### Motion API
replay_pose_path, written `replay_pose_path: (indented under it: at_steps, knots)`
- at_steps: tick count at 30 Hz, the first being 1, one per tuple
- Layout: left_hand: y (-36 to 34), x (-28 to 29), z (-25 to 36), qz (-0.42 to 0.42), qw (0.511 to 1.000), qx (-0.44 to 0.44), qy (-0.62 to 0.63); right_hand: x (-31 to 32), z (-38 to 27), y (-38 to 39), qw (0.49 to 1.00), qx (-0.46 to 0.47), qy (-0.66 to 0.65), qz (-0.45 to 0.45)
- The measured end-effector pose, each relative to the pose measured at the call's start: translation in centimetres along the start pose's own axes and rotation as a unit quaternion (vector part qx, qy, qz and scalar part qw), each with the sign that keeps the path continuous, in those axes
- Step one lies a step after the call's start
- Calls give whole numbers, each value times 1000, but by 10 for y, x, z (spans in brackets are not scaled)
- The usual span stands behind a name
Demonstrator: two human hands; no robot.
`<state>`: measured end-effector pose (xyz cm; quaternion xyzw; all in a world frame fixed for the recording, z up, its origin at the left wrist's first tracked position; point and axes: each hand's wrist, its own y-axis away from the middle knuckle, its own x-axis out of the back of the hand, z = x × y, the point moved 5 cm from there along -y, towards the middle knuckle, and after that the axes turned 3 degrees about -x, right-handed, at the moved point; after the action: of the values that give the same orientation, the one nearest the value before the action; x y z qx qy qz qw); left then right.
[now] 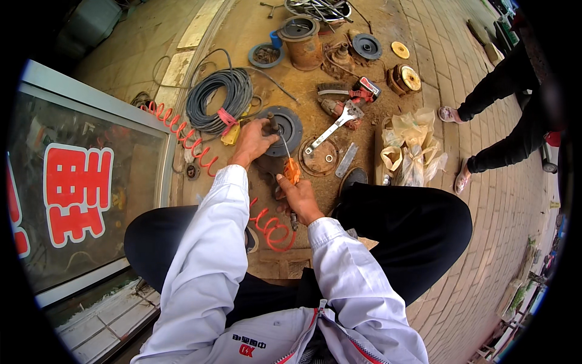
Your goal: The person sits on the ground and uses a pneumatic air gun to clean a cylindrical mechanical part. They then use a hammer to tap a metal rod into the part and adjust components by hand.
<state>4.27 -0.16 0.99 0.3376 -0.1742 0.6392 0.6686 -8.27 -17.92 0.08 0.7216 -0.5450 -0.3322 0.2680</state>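
My left hand (254,141) grips the metal shaft (273,121) standing in the middle of a dark grey round disc (288,125), its fingers pressed round it. My right hand (296,195) is closed on an orange air blow gun (291,168), whose thin metal nozzle reaches up to the disc beside the shaft. A red coiled hose (274,236) hangs below the gun. Just right of the disc, a flat open-end wrench (327,129) lies by a cordless power tool (368,90) and a rusty round plate (318,159).
A cable coil (209,100), rusty housing (304,51), dish (265,56) and plastic bags (412,142) surround the work. A glass door (73,273) stands at the left. Another person's legs (494,88) stand at the right on the brick paving (461,242).
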Motion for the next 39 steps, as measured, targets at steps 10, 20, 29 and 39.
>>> replay_pose_path:
  at_steps: [10, 20, 29, 39]
  knots:
    - [-13, -18, -30, 62, 996, -6, 57, -1, -1, 0, 1000, 3, 2, 7]
    - [-1, -8, -6, 70, 997, -16, -2, 1, -5, 1, 1000, 0, 29, 2]
    - [0, -6, -1, 66, 997, -25, -15, 1, -2, -3, 1000, -14, 22, 2]
    - [2, -5, 1, 72, 997, -19, -9, 1, 0, -6, 999, -16, 29, 7]
